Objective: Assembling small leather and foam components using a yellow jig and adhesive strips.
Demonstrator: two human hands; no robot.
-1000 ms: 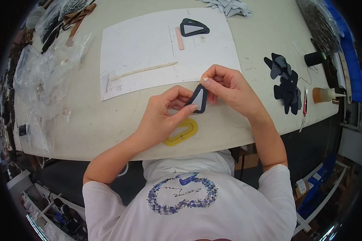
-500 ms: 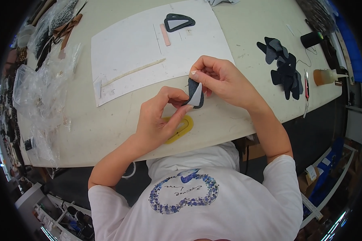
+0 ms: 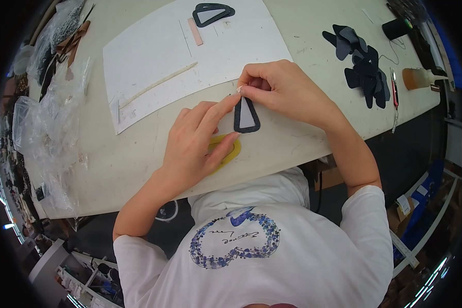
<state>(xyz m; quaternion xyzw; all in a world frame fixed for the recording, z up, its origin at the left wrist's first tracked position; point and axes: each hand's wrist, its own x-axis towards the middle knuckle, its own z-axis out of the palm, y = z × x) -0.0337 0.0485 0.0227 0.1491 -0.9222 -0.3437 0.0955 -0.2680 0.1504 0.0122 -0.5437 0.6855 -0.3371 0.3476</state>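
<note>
A dark ribbed fabric patch (image 3: 236,121), narrow at the top with rounded corners and a pale grey triangular centre, lies between my hands near the table's front edge. My left hand (image 3: 190,136) spans it, thumb at the lower edge and index fingertip by the narrow top. My right hand (image 3: 282,92) is closed in a pinch at that top end. A tiny whitish bit shows at its fingertips; what exactly the pinch holds is too small to tell. Partly under my left hand lies a yellow oblong template (image 3: 233,149).
A white board (image 3: 154,61) bears a pale strip (image 3: 159,84), a pink strip (image 3: 195,32) and stacked dark patches (image 3: 214,15). At right are dark fabric pieces (image 3: 367,72), a thread spool (image 3: 397,29), a red-handled tool (image 3: 395,95) and a bottle (image 3: 416,79). Clear plastic bags (image 3: 46,128) lie left.
The patch has gone from tilted and bent in my fingers to flat, its pale centre facing up. My left index finger has stretched to its top end; my right hand stays pinched there.
</note>
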